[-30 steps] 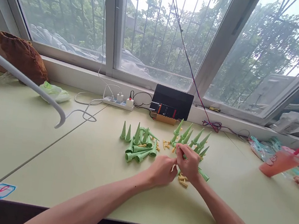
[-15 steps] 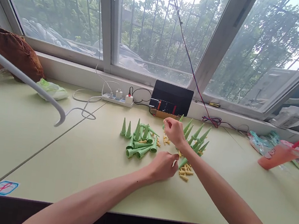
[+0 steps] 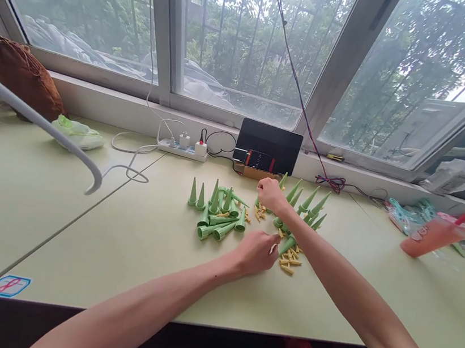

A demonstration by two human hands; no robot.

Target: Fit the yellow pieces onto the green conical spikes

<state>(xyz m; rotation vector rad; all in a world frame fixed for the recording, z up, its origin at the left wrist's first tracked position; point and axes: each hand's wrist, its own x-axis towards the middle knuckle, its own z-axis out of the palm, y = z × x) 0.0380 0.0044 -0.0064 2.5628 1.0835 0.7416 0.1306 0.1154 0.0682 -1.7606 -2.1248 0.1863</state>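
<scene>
My left hand (image 3: 258,253) is low over the table with its fingers closed at the narrow end of a green plastic cone (image 3: 288,244). Beyond it, my right hand (image 3: 271,194) pinches what looks like another green cone (image 3: 258,201), mostly hidden under the fingers. Small yellow pointed pieces (image 3: 289,261) lie in a pile right of my left hand, and more yellow pieces (image 3: 260,213) are below my right hand. Upright green cones (image 3: 308,200) stand behind my right forearm, which covers some. Left of my hands is a group of green cones (image 3: 213,217), some standing, some lying.
A dark tablet (image 3: 268,144) leans by the window, with a phone (image 3: 260,160) in front. A power strip (image 3: 182,149) with cables sits left of it. A tilted red drink cup (image 3: 432,237) and plastic bags (image 3: 407,215) are at right. A white curved bar (image 3: 42,123) crosses the left.
My right hand has shifted slightly, and the green piece under its fingers sits lower and farther right. My left hand keeps nearly the same place. The other person's hand at right has left the view.
</scene>
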